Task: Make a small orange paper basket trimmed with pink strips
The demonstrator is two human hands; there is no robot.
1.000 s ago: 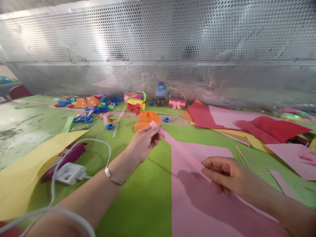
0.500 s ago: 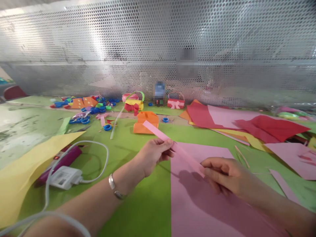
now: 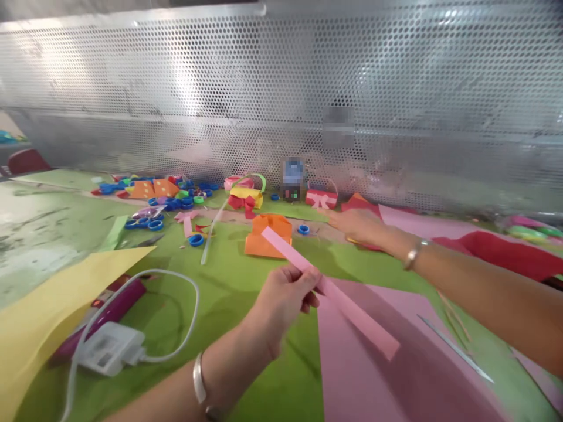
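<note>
a perforated metal screen (image 3: 272, 76) stands behind a green table (image 3: 233, 281), beyond the far edge of the large pink sheet (image 3: 365, 381). well left of the pink sheet lies a yellow sheet (image 3: 57, 299), and between the two are a purple object (image 3: 109, 313) and a white plug (image 3: 109, 349) with its white cable (image 3: 196, 305) looped out. far back and left of the pink sheet is a pile of scissors (image 3: 171, 202) with blue handles. nearer the pink sheet, still back and to its left, sits a small yellow bag (image 3: 253, 196) with a red bow and a green handle.

beside the pink sheet's left edge is the left hand (image 3: 288, 302), a silver bracelet (image 3: 199, 378) on its wrist. its thumb and fingers are pinched together on the pink strip (image 3: 352, 310), which slants from in front of the folded orange paper (image 3: 270, 231), back and left of the pink sheet, down over the sheet itself.

a red bag (image 3: 321, 199) with a pink bow is behind the pink sheet. the right hand (image 3: 360, 227) stretches out in front of it, also behind the pink sheet and near the red paper (image 3: 497, 252); whether its fingers are apart or together, i cannot tell. a thin pale pointed piece (image 3: 455, 347) lies at the pink sheet's right side.
</note>
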